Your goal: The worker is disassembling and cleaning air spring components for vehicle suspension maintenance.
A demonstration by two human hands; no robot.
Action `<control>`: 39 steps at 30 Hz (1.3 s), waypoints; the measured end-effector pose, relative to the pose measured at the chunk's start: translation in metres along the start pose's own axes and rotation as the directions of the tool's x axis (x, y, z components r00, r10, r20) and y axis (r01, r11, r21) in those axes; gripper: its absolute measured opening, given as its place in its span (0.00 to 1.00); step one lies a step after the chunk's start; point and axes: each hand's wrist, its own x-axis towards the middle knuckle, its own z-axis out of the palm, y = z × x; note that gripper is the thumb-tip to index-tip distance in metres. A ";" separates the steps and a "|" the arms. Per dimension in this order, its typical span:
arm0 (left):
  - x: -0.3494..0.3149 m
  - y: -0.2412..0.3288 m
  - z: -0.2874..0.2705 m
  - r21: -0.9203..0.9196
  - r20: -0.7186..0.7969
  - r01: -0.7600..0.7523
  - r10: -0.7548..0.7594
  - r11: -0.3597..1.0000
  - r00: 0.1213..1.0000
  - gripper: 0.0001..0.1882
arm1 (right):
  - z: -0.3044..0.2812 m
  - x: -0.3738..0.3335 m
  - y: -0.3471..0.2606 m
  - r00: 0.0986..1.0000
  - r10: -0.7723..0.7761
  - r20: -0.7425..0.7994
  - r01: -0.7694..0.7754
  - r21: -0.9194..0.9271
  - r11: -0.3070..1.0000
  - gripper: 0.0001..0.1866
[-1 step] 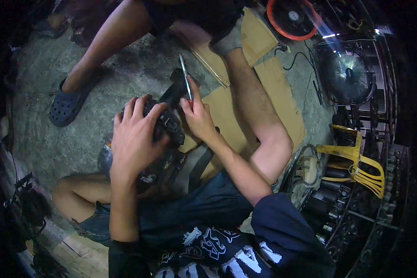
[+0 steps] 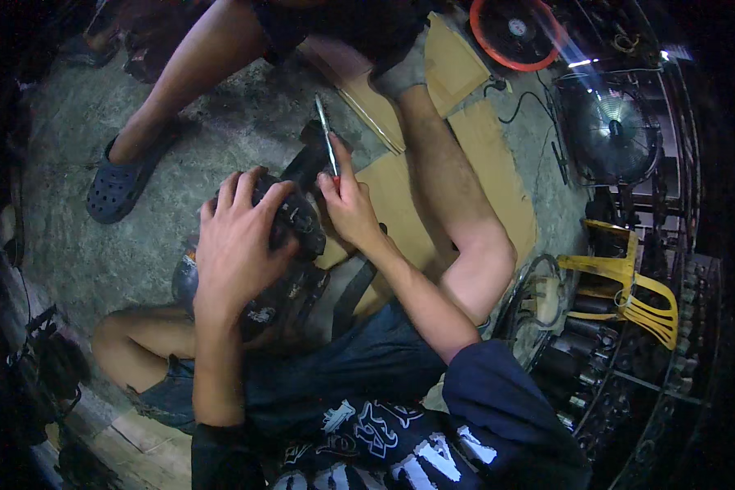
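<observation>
My left hand (image 2: 241,241) lies over a bulky black mechanical part (image 2: 298,224), its fingers spread and curled across the top, gripping it. The part sits between my bent legs. Its exact kind is hard to make out, since the hand and shadow cover much of it. Just to the right, my right hand (image 2: 347,204) is closed around a slim silver tool with a red grip (image 2: 327,131). The shaft points up and away from me, above a dark piece that reaches out beyond the mechanical part. Most of the grip is hidden in the palm.
Flattened cardboard (image 2: 486,155) lies on the concrete floor (image 2: 65,261) under my right leg. Another person's leg and dark clog (image 2: 122,188) are at the far left. A red round fan (image 2: 514,33), a second fan (image 2: 616,135) and a yellow plastic chair back (image 2: 637,294) stand at right.
</observation>
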 end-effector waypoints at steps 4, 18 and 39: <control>0.000 0.000 0.001 -0.008 0.002 0.002 -0.002 1.000 1.000 0.36 | 0.002 -0.001 0.003 0.997 -0.061 -0.040 0.061 0.004 0.998 0.35; 0.000 0.000 0.004 0.023 -0.007 0.004 -0.004 1.000 1.000 0.36 | -0.009 0.006 -0.005 1.000 0.010 0.014 -0.009 -0.028 1.000 0.33; -0.003 0.002 0.001 0.014 0.041 0.030 -0.031 0.999 0.999 0.35 | -0.029 -0.019 -0.008 0.990 -0.100 0.100 0.112 -0.117 0.987 0.34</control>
